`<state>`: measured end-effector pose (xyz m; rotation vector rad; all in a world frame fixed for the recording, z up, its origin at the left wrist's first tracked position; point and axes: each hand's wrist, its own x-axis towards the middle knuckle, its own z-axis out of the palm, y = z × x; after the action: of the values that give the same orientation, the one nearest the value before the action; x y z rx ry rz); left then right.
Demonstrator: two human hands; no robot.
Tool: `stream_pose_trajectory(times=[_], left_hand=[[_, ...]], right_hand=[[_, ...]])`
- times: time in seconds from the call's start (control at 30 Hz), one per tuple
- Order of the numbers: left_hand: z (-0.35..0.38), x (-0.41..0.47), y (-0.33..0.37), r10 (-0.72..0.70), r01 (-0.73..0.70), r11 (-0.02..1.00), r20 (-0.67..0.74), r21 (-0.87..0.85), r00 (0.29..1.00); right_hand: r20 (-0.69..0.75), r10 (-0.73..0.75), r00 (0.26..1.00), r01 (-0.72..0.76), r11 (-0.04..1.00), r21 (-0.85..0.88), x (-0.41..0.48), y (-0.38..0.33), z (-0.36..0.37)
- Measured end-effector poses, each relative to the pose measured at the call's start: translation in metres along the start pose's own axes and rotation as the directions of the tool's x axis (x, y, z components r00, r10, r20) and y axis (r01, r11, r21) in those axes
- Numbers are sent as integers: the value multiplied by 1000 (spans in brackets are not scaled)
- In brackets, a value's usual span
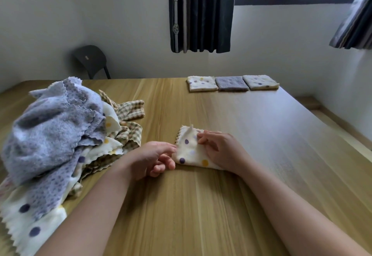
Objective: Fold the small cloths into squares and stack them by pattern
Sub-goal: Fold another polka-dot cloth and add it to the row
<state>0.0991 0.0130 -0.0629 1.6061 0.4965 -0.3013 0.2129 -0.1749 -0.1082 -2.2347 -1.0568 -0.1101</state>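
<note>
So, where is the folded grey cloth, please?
The folded grey cloth lies far right on the table, between the left dotted cloth and the right dotted cloth.

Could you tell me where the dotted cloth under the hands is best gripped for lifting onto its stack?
Probably pinch the dotted cloth at its smooth near edge, coming from the person's side: the fold seems to lie there, while the loose zigzag edges face away and left. The right hand holds it down.

A dotted cloth point(189, 153) at frame centre is pinched by the right hand point(221, 151) and touched by the left hand point(153, 159).
</note>
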Motion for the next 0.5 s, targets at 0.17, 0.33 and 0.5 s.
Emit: stream_pose_trajectory(times=[0.17, 0.33, 0.5], left_hand=[[1, 1, -1, -10, 10, 999, -13, 38, 1000], [3, 5, -4, 11, -9, 998, -39, 55, 999], [7, 8, -7, 99, -74, 988, -186, 139, 977]], right_hand=[[-12, -17, 1000, 17, 998, 64, 0, 3, 2], [12, -70, 997, 69, 996, 56, 0, 5, 3], [-51, -41, 998, 41, 999, 6, 1, 4, 5]])
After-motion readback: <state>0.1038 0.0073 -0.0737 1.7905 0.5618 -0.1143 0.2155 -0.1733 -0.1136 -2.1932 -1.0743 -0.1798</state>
